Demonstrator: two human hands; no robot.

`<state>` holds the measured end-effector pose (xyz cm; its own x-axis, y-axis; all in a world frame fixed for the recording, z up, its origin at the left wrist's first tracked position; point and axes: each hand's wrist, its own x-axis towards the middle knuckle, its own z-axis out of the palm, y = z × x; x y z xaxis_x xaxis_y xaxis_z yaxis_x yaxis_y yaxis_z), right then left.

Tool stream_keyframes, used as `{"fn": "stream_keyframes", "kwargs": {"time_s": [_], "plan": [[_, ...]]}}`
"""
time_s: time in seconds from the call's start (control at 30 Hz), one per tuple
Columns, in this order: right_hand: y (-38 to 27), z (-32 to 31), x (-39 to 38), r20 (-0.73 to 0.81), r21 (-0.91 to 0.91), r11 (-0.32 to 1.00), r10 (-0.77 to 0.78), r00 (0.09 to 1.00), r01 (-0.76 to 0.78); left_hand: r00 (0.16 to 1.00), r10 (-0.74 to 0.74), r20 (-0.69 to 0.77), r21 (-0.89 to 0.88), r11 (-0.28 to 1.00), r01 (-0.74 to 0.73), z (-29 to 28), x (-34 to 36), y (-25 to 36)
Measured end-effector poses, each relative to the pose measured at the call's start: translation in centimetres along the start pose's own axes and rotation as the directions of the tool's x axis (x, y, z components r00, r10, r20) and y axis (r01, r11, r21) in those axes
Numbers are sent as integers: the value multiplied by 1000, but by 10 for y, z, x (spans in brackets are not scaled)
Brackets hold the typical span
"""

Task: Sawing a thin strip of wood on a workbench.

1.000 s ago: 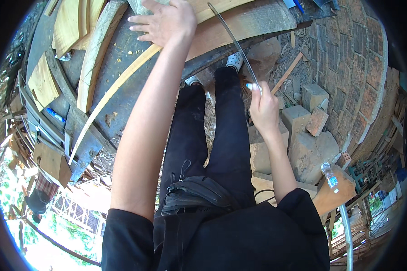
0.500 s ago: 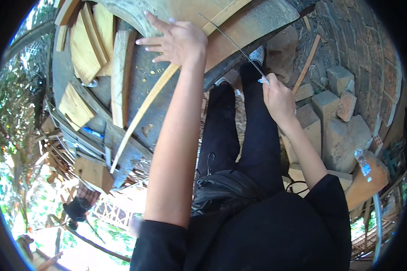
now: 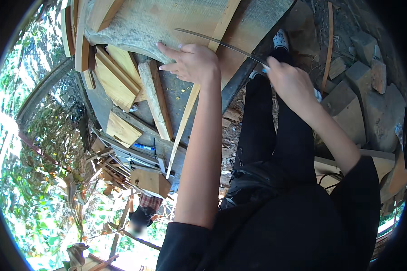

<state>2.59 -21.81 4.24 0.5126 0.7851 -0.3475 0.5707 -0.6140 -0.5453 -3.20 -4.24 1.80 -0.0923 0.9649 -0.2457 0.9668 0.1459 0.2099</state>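
Observation:
A long, narrow wooden strip (image 3: 185, 116) runs from the top of the view down to the lower left, across a broad wooden plank (image 3: 153, 27). My left hand (image 3: 194, 63) lies over the strip with its fingers stretched out and apart. How firmly it presses cannot be made out. My right hand (image 3: 291, 83) is closed round the near end of a long thin metal blade (image 3: 237, 49), seen almost edge-on and slightly bowed. The grip is mostly hidden by my fingers. The blade reaches left across the strip, just beyond my left hand.
Cut wood pieces (image 3: 115, 74) and a thick squared timber (image 3: 156, 99) lie on the dark work surface at left. A blue object (image 3: 144, 147) rests lower down. Heavy blocks (image 3: 348, 104) stand at right beside my legs. Another person (image 3: 144, 212) is in the background.
The view has shifted, with the scene now farther right. My right hand has moved up nearer the strip, and the blade lies flatter and more bowed. My left hand stays over the strip.

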Motion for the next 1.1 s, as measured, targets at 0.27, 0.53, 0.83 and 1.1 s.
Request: {"fn": "stream_keyframes", "kwargs": {"time_s": [0.27, 0.53, 0.83, 1.1], "plan": [[0, -7, -16, 10, 35, 999, 39, 999, -40, 999, 26, -21, -23, 999, -26, 3, 8, -7], [-19, 18, 27, 2, -12, 1000, -8, 1000, 8, 999, 37, 33, -56, 998, -35, 6, 1, -7], [19, -1, -26, 32, -27, 996, 87, 996, -86, 998, 61, -11, -45, 997, -62, 3, 5, -4], [22, -16, -21, -7, -41, 999, -32, 999, 31, 998, 50, 35, -35, 998, -49, -2, 8, -9]]}}
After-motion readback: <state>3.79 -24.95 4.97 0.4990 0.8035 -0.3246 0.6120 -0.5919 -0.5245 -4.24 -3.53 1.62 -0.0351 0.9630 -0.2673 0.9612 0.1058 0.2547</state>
